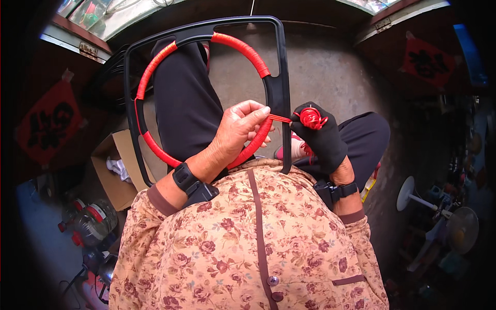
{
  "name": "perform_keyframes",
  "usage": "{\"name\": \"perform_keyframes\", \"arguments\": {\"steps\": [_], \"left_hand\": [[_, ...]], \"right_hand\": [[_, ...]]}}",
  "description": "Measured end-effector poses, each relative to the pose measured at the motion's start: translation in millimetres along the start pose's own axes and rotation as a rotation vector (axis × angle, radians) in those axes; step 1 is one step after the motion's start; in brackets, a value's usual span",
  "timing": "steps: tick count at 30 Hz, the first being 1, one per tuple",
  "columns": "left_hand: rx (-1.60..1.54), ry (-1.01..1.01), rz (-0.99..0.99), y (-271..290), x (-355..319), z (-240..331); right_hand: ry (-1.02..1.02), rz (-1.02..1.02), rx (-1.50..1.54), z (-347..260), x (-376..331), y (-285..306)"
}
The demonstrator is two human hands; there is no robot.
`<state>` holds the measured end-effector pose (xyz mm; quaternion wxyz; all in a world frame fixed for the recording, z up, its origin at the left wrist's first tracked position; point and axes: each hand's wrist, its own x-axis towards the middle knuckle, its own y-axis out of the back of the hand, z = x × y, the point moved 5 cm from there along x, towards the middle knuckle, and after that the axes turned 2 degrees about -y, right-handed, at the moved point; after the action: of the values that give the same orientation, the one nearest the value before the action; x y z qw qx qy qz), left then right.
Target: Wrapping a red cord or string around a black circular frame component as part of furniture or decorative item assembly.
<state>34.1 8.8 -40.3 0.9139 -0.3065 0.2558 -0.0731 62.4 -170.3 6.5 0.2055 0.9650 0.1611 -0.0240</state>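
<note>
A black frame (283, 47) with a round ring inside it rests across my lap. Red cord wrapping (244, 45) covers several stretches of the ring, with bare black sections between them. My left hand (240, 126), bare, pinches the right side of the ring at the upper end of one wrapped stretch, thumb on top. From there a few taut strands run over the frame's right bar to my right hand (323, 137), which wears a black glove. A bundle of red cord (312, 118) is held in its closed fingers. Part of the wrapping lies hidden behind my left hand.
An open cardboard box (111, 165) holding something white stands at the left, with large clear bottles (95, 219) near it. To the right are a white fan (461, 230) and dim clutter. Dark panels with red paper signs flank the concrete floor (330, 67).
</note>
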Motion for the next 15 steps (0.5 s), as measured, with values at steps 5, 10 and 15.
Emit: {"name": "perform_keyframes", "arguments": {"steps": [5, 10, 15], "left_hand": [[0.051, -0.024, -0.05, 1.8, -0.8, 0.6], [0.098, -0.027, -0.04, 7.7, -4.9, -4.9], [-0.003, -0.025, -0.091, -8.5, -5.7, 11.1]], "right_hand": [[0.112, -0.05, -0.133, -2.1, -0.4, -0.5], [0.138, -0.118, -0.224, -13.0, -1.5, -5.2], [-0.188, -0.019, 0.253, 2.9, -7.4, 8.9]]}}
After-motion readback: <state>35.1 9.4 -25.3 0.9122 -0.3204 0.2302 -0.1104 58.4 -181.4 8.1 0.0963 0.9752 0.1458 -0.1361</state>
